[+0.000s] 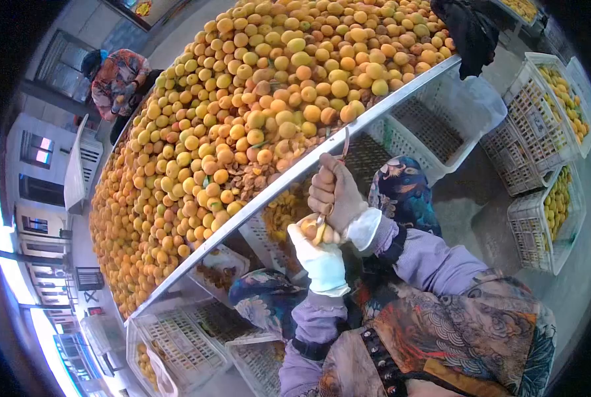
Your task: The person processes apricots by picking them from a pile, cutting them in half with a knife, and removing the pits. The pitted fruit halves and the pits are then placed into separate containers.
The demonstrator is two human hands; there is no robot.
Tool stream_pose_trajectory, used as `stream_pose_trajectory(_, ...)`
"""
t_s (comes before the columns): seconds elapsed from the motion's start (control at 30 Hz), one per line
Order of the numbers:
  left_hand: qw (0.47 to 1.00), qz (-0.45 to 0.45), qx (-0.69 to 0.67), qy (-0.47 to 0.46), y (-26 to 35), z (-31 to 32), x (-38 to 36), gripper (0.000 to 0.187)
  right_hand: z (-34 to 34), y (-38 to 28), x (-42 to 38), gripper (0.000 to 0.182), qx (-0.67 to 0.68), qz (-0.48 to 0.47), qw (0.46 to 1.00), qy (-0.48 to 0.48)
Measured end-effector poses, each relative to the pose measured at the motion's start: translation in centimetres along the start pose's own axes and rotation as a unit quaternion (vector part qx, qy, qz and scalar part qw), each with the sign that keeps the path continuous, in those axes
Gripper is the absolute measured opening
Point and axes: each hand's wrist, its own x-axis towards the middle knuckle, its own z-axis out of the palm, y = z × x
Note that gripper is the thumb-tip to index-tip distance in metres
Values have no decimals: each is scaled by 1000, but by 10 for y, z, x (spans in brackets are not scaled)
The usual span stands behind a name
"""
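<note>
Fruit [311, 231]: yellow-orange, part hidden, can't tell if cut. Left hand [319, 261] gripping it; right hand [338, 192] fisted round slim reddish-brown tool [346, 141]. Hands together.

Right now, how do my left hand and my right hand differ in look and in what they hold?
Your left hand holds a fruit, while your right hand grips a slim tool. White covers much of the left hand; on the right hand, it shows only near the wrist. Both come out of lilac sleeves.
</note>
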Motion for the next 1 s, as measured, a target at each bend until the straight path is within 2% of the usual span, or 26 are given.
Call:
stream_pose_trajectory(0.07, 1000, -15, -13, 2, 0, -1, 1, 40, 10, 1, -8, 48, -39, -19, 999, -5)
stream_pose_trajectory(0.13, 999, -42, -4, 24, 1, -4, 1, 38, 19, 5, -22, 40, -183, -125, 973, -70)
stream_pose_trajectory(0.17, 999, -42, -3, 24, 0, -9, 2, 38, 21, 5, -24, 40, -182, -125, 973, -70)
stream_pose_trajectory(0.23, 994, -88, -53, -40, 0, -16, 5, 37, 25, 3, -28, 33, -284, -100, 949, -98)
stream_pose_trajectory(0.27, 994, -87, -53, -40, -1, -15, 5, 37, 30, 0, -34, 30, -299, -57, 948, -95)
stream_pose_trajectory(0.33, 993, -106, -41, 31, 1, -9, 3, 37, 29, 2, -36, 30, -329, -57, 937, -102)
stream_pose_trajectory(0.37, 993, -106, -41, 30, 4, -4, 1, 37, 28, 2, -36, 30, -359, -58, 925, -107)
stream_pose_trajectory(0.43, 980, -189, -37, 53, 10, 4, -4, 39, 26, -3, -39, 28, -362, -43, 922, -127)
stream_pose_trajectory(0.5, 978, -205, -34, 24, 9, -7, -4, 37, 23, -1, -40, 26, -471, -50, 862, -179)
stream_pose_trajectory(0.57, 975, -222, -28, -4, 8, -12, -4, 35, 29, -4, -42, 23, -473, -23, 861, -186)
stream_pose_trajectory(0.63, 977, -210, 2, 27, 7, -11, -4, 37, 26, -1, -39, 37, -479, -19, 855, -197)
stream_pose_trajectory(0.67, 977, -210, 2, 26, 7, -7, -4, 37, 25, -2, -34, 37, -479, -20, 855, -198)
stream_pose_trajectory(0.73, 991, -97, 88, 16, 6, 2, -6, 35, 22, -7, -20, 40, -356, 30, 925, -129)
stream_pose_trajectory(0.77, 991, -96, 88, 17, 0, -1, -7, 35, 17, -6, -17, 40, -356, 31, 925, -130)
stream_pose_trajectory(0.83, 953, 65, 295, 6, -14, -19, -3, 33, 6, -4, -10, 41, -249, 95, 961, -73)
stream_pose_trajectory(0.87, 948, 77, 310, -10, -18, -28, 3, 33, 3, -5, -7, 36, -208, 144, 966, -56)
stream_pose_trajectory(1.0, 934, 110, 336, -46, -18, -30, 2, 33, 7, -5, -10, 31, -216, 157, 959, -90)
